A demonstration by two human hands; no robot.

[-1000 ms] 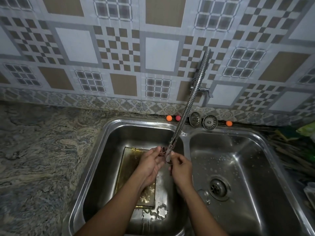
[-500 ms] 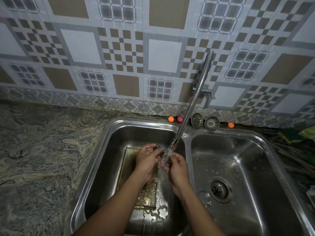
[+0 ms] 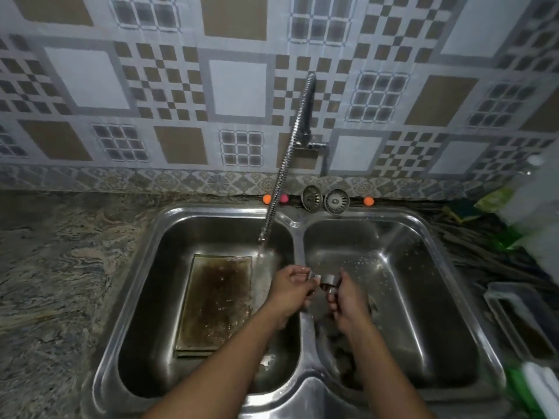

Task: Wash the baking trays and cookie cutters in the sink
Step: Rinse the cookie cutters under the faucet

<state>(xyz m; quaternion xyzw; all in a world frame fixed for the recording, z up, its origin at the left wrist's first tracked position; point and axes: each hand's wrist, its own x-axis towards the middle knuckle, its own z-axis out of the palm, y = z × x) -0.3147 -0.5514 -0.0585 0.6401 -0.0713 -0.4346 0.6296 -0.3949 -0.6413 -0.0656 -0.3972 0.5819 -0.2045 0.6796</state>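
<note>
At the double steel sink [image 3: 211, 209], a stained baking tray [image 3: 217, 300] lay flat on the floor of the left basin while the hose tap [image 3: 282, 173] ran water just beside it. Over the divider between the basins we held a small round metal cookie cutter [image 3: 329, 281], our left hand [image 3: 289, 290] and right hand [image 3: 348, 303] both curled, fingers pinching its rim.

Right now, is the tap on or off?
On: water streams from the tap hose end into the left basin, beside the baking tray.
</note>
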